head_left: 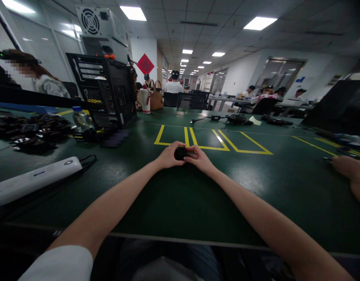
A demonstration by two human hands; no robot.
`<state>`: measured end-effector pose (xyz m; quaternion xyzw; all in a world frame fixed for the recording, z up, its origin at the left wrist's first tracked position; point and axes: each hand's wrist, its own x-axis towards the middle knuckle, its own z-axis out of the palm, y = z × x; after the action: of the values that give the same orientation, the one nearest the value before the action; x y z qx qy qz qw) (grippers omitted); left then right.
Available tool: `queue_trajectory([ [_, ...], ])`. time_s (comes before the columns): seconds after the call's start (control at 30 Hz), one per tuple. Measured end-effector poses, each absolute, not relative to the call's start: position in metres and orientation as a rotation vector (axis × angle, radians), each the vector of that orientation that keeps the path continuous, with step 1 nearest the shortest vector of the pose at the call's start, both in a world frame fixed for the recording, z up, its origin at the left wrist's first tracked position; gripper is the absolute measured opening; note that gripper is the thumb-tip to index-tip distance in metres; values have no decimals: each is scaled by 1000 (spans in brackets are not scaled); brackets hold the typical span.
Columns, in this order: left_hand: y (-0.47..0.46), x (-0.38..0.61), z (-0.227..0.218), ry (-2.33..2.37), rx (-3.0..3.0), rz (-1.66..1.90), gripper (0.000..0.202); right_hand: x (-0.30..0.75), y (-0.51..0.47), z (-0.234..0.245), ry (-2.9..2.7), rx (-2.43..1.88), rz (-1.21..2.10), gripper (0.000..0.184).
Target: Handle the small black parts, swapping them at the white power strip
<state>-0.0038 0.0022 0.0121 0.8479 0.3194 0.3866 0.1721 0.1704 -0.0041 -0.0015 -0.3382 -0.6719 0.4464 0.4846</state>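
Observation:
A small round black object (180, 153) is held up between my two hands, above the green tabletop (180, 203); its exact kind does not show. My left hand (169, 155) curls around its left side, thumb below and fingers above. From the right, my right hand (199, 159) pinches its edge with thumb and fingertips, and something thin and pale shows between those fingers. Just beyond both hands, yellow tape outlines (209, 147) mark the table.
At left lie a white power strip (39, 177), a heap of black parts (30, 130) and a water bottle (82, 119). A black computer case (106, 89) stands behind them, near a cup (145, 100). Black cables (237, 119) lie farther back. Another person's hand (348, 168) is at right.

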Motion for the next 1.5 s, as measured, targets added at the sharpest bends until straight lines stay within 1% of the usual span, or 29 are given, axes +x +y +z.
queue_trajectory([
  [0.13,4,-3,11,887,2403,1114,57,168,-5,1,-1623,-859,1042,23],
  [0.37,4,-4,11,895,2394,1100,56,171,-4,2,-1666,-921,1050,31],
  [0.5,3,-3,12,888,2399,1105,56,170,-5,0,-1651,-834,1067,32],
  [0.63,2,-4,13,878,2417,1091,56,168,-4,1,-1643,-831,1029,20],
  [0.7,2,-4,13,884,2423,1086,56,168,-4,2,-1651,-842,996,19],
  [0.87,2,-5,14,880,2438,1072,56,170,-5,3,-1677,-921,1014,27],
  [1.0,2,-4,14,889,2418,1075,55,171,-6,1,-1679,-847,1074,30],
  [1.07,2,-4,14,895,2413,1072,55,171,-6,1,-1666,-822,1083,30],
  [1.23,2,-4,15,896,2414,1078,56,170,-3,2,-1656,-860,1010,21],
  [1.4,2,-5,14,902,2424,1068,56,172,-1,0,-1687,-913,1009,30],
  [1.5,2,-4,13,913,2406,1091,56,172,-1,-2,-1694,-857,1045,31],
])
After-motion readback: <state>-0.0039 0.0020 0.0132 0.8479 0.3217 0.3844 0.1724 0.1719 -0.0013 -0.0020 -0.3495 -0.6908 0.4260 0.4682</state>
